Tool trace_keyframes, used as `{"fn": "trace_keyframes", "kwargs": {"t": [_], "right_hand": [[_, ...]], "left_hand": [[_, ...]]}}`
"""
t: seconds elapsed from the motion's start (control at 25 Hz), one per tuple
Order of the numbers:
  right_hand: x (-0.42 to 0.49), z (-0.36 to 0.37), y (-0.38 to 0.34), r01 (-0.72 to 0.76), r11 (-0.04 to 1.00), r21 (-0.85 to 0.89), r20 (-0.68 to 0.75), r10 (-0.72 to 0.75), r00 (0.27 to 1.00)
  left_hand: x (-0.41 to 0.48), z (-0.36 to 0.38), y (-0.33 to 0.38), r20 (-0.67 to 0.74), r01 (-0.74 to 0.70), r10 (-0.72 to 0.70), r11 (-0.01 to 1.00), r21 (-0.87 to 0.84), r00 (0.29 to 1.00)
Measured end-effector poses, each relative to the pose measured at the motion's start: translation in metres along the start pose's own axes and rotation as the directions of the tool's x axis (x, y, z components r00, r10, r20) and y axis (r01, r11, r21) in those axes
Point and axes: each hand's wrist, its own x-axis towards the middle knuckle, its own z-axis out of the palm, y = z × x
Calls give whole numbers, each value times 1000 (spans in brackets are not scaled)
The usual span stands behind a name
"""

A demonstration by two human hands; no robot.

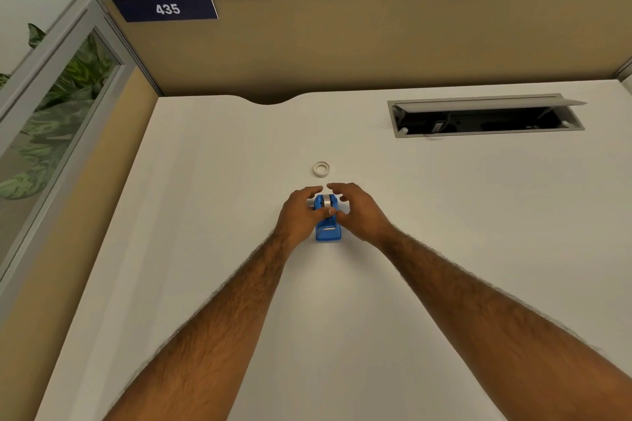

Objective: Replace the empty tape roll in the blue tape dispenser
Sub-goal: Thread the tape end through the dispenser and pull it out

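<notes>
The blue tape dispenser (327, 232) stands on the white desk (212, 202), its cutter end toward me. A greyish roll (327, 201) sits in its top. My left hand (300, 215) wraps the dispenser's left side, thumb across its middle. From the right, my right hand (355, 212) cups the dispenser, thumb meeting the left thumb at the roll. Both hands' fingers curl over the far end. A small white tape ring (321, 169) lies flat on the desk just beyond my fingertips, apart from them.
An open cable tray (485, 118) with a raised grey lid is sunk into the desk at the back right. Beige partition walls (376, 41) close the desk at the back and left. A notch cuts the desk's rear edge.
</notes>
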Motion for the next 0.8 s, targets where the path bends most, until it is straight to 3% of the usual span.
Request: {"fn": "trace_keyframes", "kwargs": {"t": [0.2, 0.8], "right_hand": [[-3, -5, -2, -77, 994, 77, -78, 83, 994], [9, 3, -14, -113, 989, 92, -53, 118, 992]], "left_hand": [[1, 0, -2, -26, -60, 60, 998, 7, 998], [8, 7, -12, -69, -140, 142, 990, 31, 987]]}}
